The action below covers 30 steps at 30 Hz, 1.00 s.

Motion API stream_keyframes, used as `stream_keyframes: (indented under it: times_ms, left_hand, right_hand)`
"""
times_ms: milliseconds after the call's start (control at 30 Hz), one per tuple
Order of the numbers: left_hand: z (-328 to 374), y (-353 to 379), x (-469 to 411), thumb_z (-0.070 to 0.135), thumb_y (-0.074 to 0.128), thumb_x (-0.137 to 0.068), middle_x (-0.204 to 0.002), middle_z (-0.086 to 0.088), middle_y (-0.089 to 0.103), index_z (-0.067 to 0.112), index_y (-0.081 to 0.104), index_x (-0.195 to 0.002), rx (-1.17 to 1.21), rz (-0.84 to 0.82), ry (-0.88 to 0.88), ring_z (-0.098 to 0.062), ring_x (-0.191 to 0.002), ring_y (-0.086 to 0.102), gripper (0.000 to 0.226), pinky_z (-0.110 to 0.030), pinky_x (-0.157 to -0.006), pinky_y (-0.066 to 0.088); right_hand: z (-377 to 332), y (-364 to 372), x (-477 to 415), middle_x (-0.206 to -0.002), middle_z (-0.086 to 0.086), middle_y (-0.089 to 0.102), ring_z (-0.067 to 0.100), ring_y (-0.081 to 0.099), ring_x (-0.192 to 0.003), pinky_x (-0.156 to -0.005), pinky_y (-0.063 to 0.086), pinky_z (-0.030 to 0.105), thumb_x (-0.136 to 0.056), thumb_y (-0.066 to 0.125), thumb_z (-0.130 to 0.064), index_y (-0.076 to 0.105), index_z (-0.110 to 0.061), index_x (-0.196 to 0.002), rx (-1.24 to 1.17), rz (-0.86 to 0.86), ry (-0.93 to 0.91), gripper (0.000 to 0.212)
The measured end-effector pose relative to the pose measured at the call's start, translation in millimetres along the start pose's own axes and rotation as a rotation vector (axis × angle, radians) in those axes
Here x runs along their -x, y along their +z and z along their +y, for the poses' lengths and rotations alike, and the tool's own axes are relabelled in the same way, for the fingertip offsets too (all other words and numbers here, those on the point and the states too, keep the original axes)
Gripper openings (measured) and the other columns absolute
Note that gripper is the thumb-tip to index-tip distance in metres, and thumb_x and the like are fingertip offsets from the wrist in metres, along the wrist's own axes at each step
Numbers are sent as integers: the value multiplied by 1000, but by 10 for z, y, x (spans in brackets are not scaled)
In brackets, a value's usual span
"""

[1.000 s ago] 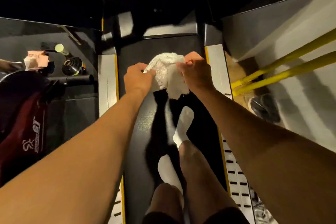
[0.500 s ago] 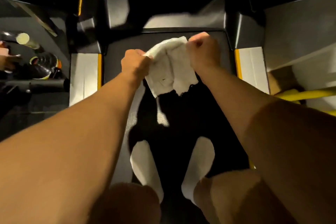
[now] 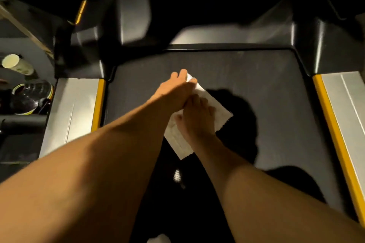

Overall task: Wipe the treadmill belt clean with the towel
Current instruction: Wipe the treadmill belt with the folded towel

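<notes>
A white towel [image 3: 218,109] lies spread flat on the dark treadmill belt [image 3: 276,94], near the belt's front end and turned like a diamond. My left hand [image 3: 176,87] rests on the towel's far corner, fingers stretched forward and pinning it down. My right hand [image 3: 197,119] lies palm-down on the towel's middle, just behind the left hand and touching it. Both forearms reach in from the bottom of the view and cover part of the towel. The hands cast a dark shadow on the belt to the right of the towel.
Silver side rails with yellow strips flank the belt at left [image 3: 75,108] and right [image 3: 347,100]. The black motor cover [image 3: 227,6] rises beyond the belt's front. A pale cylinder [image 3: 16,64] and round weights [image 3: 29,96] sit off to the left. A white sock [image 3: 160,238] shows at the bottom.
The towel, held up stretched between both fists, has come down flat onto the belt. Both hands now press on it, and the view has dropped closer to the belt.
</notes>
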<state>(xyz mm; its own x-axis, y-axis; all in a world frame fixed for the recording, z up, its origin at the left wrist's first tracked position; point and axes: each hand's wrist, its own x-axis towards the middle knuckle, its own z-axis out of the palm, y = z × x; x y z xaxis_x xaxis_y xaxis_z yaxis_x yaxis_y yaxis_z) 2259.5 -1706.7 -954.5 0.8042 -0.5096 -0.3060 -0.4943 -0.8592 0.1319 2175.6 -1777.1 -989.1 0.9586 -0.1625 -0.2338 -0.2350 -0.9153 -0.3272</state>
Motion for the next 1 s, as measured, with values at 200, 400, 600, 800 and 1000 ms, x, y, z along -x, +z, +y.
stream_keyframes:
  times_ms: [200, 400, 600, 800, 1000]
  left_hand:
    - [-253, -1, -53, 18, 56, -89, -118, -13, 51, 14, 50, -117, 102, 24, 4, -37, -100, 56, 29, -40, -76, 44]
    - [-849, -28, 103, 22, 54, -90, -117, -17, 45, 10, 53, -116, 137, 355, -285, -38, -98, 50, 29, -46, -82, 45]
    - [-967, 250, 222, 41, 48, -92, -124, -12, 51, 12, 42, -136, -209, 233, -30, -33, -101, 47, 53, -43, -80, 36]
    - [-1032, 200, 236, 15, 48, -92, -112, -17, 52, 10, 48, -122, -58, 274, -247, -35, -94, 50, 30, -43, -78, 41]
    - [-1204, 180, 283, 17, 45, -97, -126, -18, 39, 14, 40, -133, 69, 295, -511, -34, -104, 46, 37, -40, -88, 45]
  right_hand:
    - [118, -95, -185, -137, 5, 45, 27, 43, -124, -98, 34, 39, -88, 55, -14, 44, -18, -133, 6, 33, -261, 47]
    - [28, -152, -483, -150, 1, 27, 28, 24, -137, -104, 26, 52, -84, 53, -52, 29, -29, -140, 140, -111, -230, 65]
    - [-215, -88, -815, -133, 12, 48, 34, 48, -114, -90, 41, 44, -84, 63, -45, 42, -21, -135, 282, 74, -294, 60]
    - [-462, -113, -889, -123, 13, 47, 33, 46, -109, -85, 41, 43, -89, 50, -7, 49, -18, -129, 244, 50, -508, 42]
    - [-1010, 18, -1003, -143, 9, 27, 32, 32, -126, -97, 32, 48, -92, 51, -24, 26, -26, -141, 308, -65, -306, 55]
